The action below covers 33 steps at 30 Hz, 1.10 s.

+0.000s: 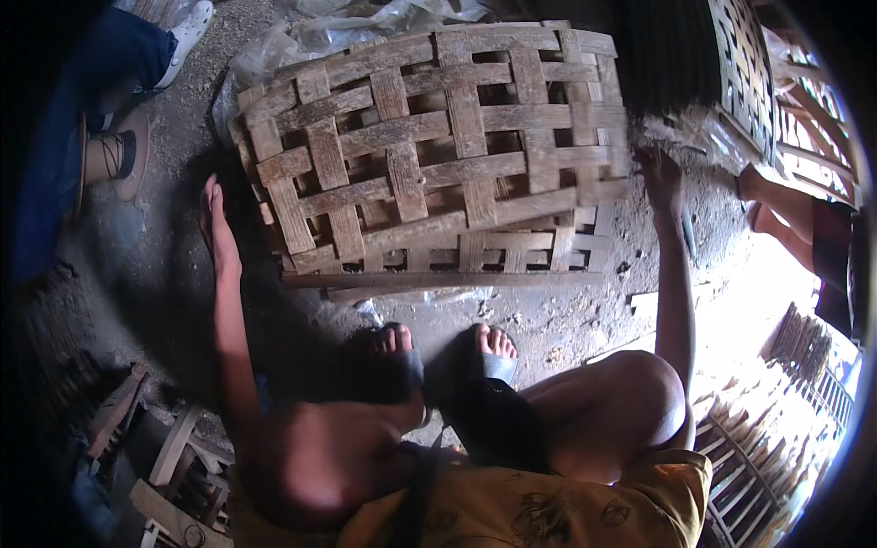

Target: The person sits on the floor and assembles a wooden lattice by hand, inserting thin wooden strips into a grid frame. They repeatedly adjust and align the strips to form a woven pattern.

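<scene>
A woven panel of wide bamboo-like strips [404, 170] lies in front of me, its right edge slightly blurred. Under its near side shows a second woven layer [512, 258] of the same kind. To the left of the panel, my left hand [217, 228] is held out with straight fingers, apart from the panel and holding nothing. On the other side, my right hand [661, 178] is just beyond the panel's right edge. Its fingers look loosely spread and dim, and nothing shows in them.
Clear plastic sheeting [265, 57] lies behind the panel. Another person's shoe [190, 35] is at the far left, and another person's leg [786, 203] at the right. Slatted wooden pieces [178, 457] stand at lower left; a slatted rack [740, 466] stands at lower right.
</scene>
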Motion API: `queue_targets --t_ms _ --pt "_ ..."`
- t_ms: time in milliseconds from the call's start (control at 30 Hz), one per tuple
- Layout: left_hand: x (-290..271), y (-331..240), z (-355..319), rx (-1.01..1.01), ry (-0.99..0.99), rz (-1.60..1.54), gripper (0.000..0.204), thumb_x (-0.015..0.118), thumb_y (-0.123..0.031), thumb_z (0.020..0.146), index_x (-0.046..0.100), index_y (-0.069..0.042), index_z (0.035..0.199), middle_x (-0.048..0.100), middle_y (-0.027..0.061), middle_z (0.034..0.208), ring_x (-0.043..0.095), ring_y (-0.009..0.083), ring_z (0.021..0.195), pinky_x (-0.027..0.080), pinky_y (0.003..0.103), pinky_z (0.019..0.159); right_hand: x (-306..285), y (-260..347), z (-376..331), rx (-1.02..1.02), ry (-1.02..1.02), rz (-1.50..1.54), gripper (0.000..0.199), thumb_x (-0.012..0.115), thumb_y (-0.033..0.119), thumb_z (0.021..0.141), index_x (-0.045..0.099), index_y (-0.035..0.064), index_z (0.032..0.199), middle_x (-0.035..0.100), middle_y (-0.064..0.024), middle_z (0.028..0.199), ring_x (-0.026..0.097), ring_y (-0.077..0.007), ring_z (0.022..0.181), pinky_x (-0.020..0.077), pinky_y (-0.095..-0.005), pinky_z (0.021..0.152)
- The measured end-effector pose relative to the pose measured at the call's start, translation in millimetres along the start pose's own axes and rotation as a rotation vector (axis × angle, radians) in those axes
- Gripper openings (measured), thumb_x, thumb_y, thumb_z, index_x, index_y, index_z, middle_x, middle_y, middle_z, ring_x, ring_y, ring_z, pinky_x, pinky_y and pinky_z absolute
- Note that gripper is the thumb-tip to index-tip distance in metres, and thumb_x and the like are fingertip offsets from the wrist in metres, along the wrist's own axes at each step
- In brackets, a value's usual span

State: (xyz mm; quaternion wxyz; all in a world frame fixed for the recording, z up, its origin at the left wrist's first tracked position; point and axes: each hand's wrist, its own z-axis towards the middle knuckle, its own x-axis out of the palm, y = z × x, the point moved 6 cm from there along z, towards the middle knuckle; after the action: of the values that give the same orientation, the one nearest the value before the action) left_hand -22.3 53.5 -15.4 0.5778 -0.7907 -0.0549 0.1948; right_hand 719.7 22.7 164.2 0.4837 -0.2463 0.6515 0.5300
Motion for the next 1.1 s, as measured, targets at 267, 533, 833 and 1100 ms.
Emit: queue_targets --t_ms 267,533,833,1100 --pt "56.7 -92.9 -83.3 0.868 0.158 0.346 0.103 0.077 -0.066 0.081 0.039 -0.013 0.16 0.028 0.0201 0.168 0.019 0.0404 0.158 0.018 0.057 0.126 36.3 144.3 -41.3 -0.286 -0.289 0.076 0.028 0.074 0.024 0.098 0.074 0.0082 0.122 0.078 -0.0085 0.11 0.074 -0.0148 0.095 0.0559 -0.0291 0.082" --pt "105.2 -96.2 -163.9 1.13 0.408 0.628 0.099 0.091 -0.05 0.069 0.052 -0.017 0.153 0.031 0.0113 0.169 0.026 0.0365 0.156 0.022 0.057 0.126 77.2 198.1 -149.6 -0.797 -0.066 -0.209 0.05 0.084 0.043 0.082 0.072 0.0147 0.121 0.068 -0.0057 0.114 0.073 -0.0247 0.086 0.064 -0.0398 0.068" --pt "64.4 -81.4 -154.3 1.318 0.499 0.628 0.068 0.086 -0.016 0.078 0.06 -0.011 0.141 0.048 0.012 0.151 0.045 0.033 0.139 0.039 0.047 0.114 147.3 192.9 -166.9 -1.001 0.017 -0.304 0.058 0.068 0.041 0.095 0.055 0.0194 0.147 0.06 -0.0075 0.123 0.067 -0.0297 0.108 0.0622 -0.0441 0.074" --pt "29.3 -147.1 -146.8 1.73 0.276 0.802 0.037 0.075 -0.004 0.087 0.07 -0.003 0.124 0.068 0.0127 0.126 0.067 0.0299 0.115 0.055 0.04 0.097 109.3 228.6 -139.9 -1.158 -0.359 -0.213 0.04 0.07 0.041 0.093 0.068 0.0187 0.126 0.062 -0.0043 0.114 0.065 -0.0281 0.108 0.0624 -0.0399 0.074"
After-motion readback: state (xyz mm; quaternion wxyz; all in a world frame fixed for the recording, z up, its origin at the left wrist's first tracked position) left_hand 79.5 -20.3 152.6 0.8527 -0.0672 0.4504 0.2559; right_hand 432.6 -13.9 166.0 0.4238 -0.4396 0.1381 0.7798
